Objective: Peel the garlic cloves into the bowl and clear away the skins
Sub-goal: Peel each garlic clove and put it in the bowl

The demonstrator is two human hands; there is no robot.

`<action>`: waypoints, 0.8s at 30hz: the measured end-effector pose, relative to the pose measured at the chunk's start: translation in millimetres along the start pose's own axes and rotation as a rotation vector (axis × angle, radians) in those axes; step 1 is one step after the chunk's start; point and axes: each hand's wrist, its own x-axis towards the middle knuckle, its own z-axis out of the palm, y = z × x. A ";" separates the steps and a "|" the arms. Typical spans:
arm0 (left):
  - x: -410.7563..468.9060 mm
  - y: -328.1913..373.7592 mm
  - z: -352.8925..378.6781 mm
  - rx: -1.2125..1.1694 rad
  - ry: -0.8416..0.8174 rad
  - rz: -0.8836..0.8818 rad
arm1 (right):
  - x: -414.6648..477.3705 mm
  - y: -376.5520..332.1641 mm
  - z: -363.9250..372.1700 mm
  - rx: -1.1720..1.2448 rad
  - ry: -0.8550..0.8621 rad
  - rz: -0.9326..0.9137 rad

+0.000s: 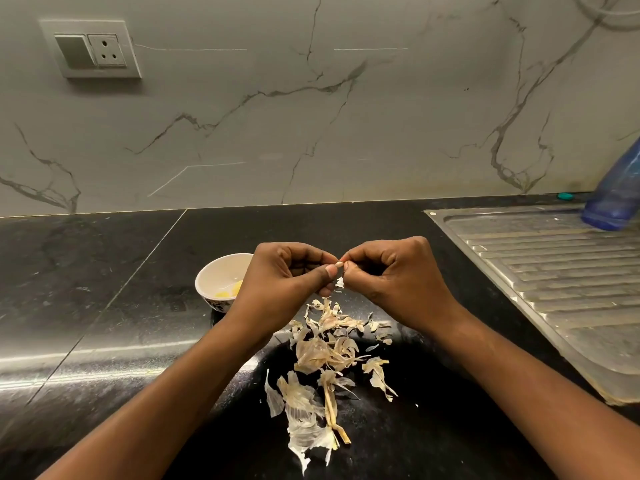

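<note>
While both meet above the counter's [104, 289] middle, the left hand [287, 271] and right hand [391, 275] pinch one garlic clove [338, 264] over the skins [329, 358], likely so peelings drop onto that pile. The bowl [214, 271], just left, holds peeled cloves [230, 292].

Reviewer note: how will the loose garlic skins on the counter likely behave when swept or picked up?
The garlic skins look thin, curled and papery, so they are probably very light and floppy, apt to scatter if pushed fast. They lie in many torn scraps on the black counter, so small bits may slip past fingers.
</note>
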 end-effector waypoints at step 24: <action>4.1 -1.7 -5.2 -0.120 -0.034 -0.050 | 2.9 5.2 -6.4 0.260 -0.039 0.201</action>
